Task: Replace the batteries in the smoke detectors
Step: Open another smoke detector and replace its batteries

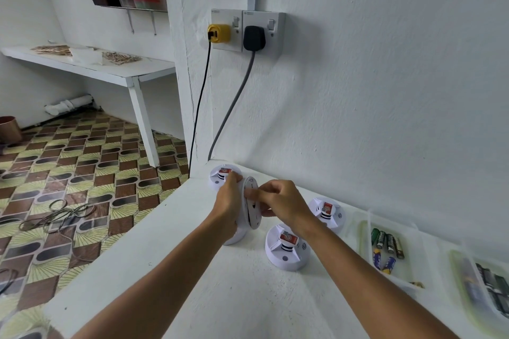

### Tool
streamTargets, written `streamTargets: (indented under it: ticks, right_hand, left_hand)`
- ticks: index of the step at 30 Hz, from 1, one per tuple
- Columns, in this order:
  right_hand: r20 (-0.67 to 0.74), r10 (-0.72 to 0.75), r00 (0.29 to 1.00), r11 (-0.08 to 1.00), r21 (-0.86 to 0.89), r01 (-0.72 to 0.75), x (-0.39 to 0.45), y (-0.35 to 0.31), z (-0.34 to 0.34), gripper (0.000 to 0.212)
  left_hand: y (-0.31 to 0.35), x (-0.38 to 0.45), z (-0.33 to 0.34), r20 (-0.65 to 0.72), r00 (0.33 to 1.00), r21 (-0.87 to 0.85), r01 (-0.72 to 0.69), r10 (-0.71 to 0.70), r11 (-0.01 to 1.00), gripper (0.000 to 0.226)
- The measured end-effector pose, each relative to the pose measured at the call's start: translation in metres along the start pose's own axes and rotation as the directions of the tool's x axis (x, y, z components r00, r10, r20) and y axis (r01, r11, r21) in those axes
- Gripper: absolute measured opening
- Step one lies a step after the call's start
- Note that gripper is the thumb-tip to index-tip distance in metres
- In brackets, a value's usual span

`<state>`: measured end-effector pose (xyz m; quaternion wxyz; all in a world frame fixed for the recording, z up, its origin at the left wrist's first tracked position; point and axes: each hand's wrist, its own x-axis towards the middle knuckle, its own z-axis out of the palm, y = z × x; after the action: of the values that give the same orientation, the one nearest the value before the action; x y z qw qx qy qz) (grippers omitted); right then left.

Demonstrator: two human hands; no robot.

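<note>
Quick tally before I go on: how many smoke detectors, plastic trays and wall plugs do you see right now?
Smoke detectors: 4. Three sit on the counter, at the back corner, near the wall and in front; one held detector is between the left hand and right hand.
Plastic trays: 2, near and far right.
Wall plugs: 2, yellow and black.
Total: 8.

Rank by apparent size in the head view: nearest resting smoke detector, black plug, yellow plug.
1. Nearest resting smoke detector, though it sits closest to the camera.
2. Black plug.
3. Yellow plug, only slightly smaller.
</note>
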<state>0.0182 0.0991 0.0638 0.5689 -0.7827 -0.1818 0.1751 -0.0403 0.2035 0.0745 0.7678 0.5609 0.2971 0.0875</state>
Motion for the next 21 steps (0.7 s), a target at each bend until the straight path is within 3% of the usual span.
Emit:
streamTargets:
  ticks: [3,8,12,14,21]
  right_hand:
    - [0.006,-0.010,1.000,0.999,-0.033,0.010,-0.001,0.001,-0.002,0.032]
    - [0.022,-0.181,0.983,0.956,-0.231,0.182,-0.008,0.001,0.002,0.036]
    - [0.041,-0.224,0.974,0.926,-0.303,0.226,-0.010,0.001,-0.001,0.028]
    - [0.049,-0.253,0.966,0.910,-0.327,0.255,-0.011,0.004,0.001,0.026]
    - [0.095,-0.172,0.981,0.943,-0.271,0.191,-0.007,0.006,-0.002,0.044]
  left_hand:
    - [-0.006,-0.001,-0.001,-0.012,1.000,0.022,-0.007,0.007,1.000,0.038]
    - [-0.003,-0.004,-0.005,0.075,0.997,0.003,0.012,-0.013,1.000,0.035]
    - [-0.004,-0.002,-0.011,0.145,0.983,0.155,-0.134,0.112,0.979,0.016]
    - [-0.004,-0.002,-0.013,0.137,0.980,0.168,-0.167,0.145,0.971,0.018]
    - [-0.008,-0.002,-0.013,0.096,0.976,0.176,-0.209,0.195,0.962,0.018]
